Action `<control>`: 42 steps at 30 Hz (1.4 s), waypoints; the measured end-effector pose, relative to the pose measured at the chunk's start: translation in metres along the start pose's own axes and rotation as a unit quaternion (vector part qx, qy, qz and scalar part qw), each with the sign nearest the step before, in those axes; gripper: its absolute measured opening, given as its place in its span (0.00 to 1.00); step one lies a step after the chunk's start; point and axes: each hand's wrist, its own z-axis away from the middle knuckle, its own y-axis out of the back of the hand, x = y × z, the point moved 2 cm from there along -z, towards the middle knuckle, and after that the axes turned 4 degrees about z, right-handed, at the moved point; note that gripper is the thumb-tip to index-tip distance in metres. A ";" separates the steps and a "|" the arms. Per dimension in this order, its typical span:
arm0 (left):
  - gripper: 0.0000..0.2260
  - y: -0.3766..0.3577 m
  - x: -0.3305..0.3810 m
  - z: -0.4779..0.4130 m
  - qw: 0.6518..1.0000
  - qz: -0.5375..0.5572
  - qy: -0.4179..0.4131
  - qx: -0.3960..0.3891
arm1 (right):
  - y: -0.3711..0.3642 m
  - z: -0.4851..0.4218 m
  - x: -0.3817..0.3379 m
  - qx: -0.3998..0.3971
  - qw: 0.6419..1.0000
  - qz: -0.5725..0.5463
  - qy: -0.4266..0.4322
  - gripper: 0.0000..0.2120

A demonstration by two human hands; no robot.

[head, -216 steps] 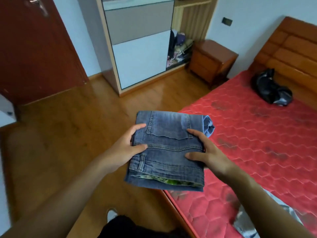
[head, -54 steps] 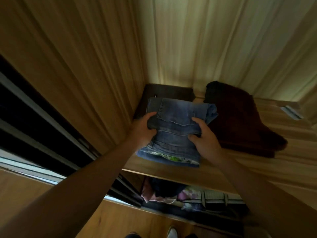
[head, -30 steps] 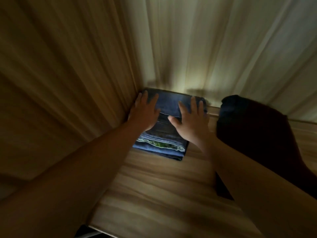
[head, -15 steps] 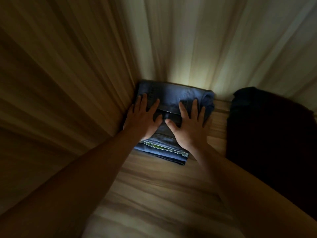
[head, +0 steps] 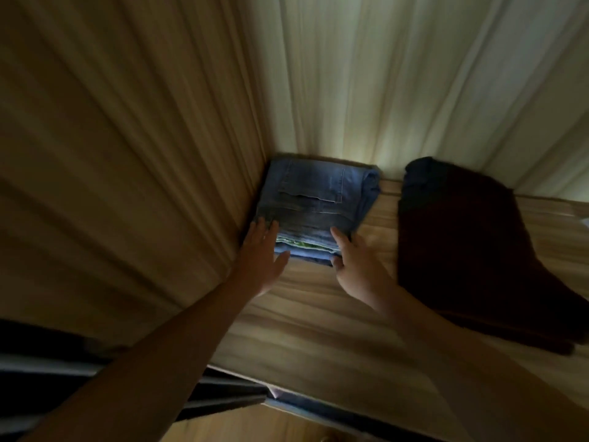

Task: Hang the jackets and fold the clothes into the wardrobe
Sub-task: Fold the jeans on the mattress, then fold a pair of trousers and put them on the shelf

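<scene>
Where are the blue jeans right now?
In the head view, the folded jeans lie in the back left corner of the wardrobe shelf, against the side wall, left of a dark folded garment.

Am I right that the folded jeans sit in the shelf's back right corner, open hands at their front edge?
No: the head view shows the folded jeans in the shelf's back left corner, left hand and right hand open at their front edge.
</scene>
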 end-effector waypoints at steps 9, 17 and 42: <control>0.34 0.026 -0.008 0.191 0.993 0.049 0.028 -0.100 | 0.007 0.161 -0.070 -0.087 0.995 0.044 0.008 0.24; 0.20 0.086 -0.114 0.398 0.995 0.008 0.072 -0.071 | -0.049 0.285 -0.209 -0.196 0.976 0.055 0.081 0.22; 0.23 0.221 -0.530 0.784 0.847 0.119 0.509 0.095 | -0.353 0.326 -0.755 -0.323 0.799 0.220 0.456 0.22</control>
